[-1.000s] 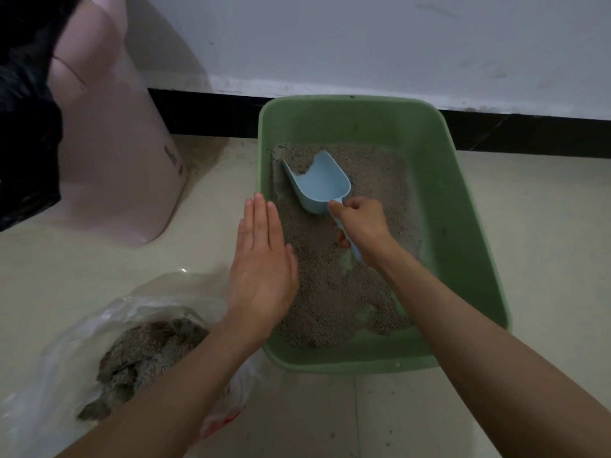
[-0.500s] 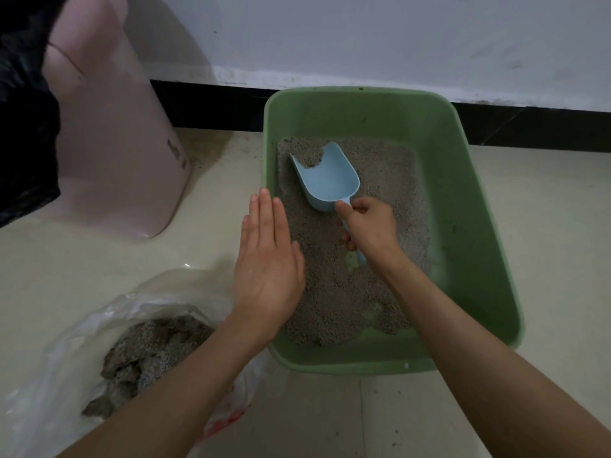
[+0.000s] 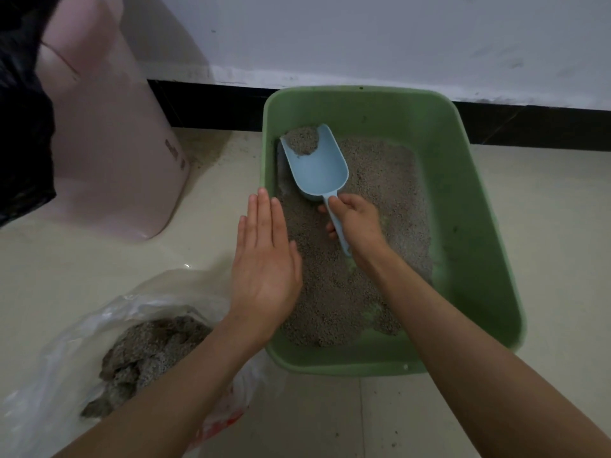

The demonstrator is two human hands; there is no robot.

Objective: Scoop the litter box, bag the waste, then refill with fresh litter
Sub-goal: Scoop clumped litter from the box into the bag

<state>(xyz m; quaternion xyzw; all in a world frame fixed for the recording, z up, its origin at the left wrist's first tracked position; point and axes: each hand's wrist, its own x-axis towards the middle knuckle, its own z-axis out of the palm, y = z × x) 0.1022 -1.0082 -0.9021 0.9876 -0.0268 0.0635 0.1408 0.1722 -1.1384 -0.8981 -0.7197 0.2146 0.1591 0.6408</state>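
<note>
Green litter box on the pale tiled floor, its far end just short of the black baseboard under the white wall. Inside the box, grey litter spread unevenly, with bare green bottom showing through near the close end and along the right side. Right hand over the middle of the box, fingers and thumb wrapped round the handle of a light blue scoop. Scoop bowl aimed at the box's far left corner, tip dug into the litter there, a small heap of granules sitting in its front end. Left hand flat and relaxed, fingers straight and together, grasping nothing, hovering at the box's left rim with the fingertips pointing toward the far end; contact with the rim impossible to judge from this angle. Left of the box's near corner, on the floor, a clear plastic bag lying open, holding a clumped mound of dark grey waste litter; a patch of red print visible on the bag near the box's near left corner. Farther left of the box and toward the wall, a pink plastic bin standing upright, with a black bag draped at its left side.
</note>
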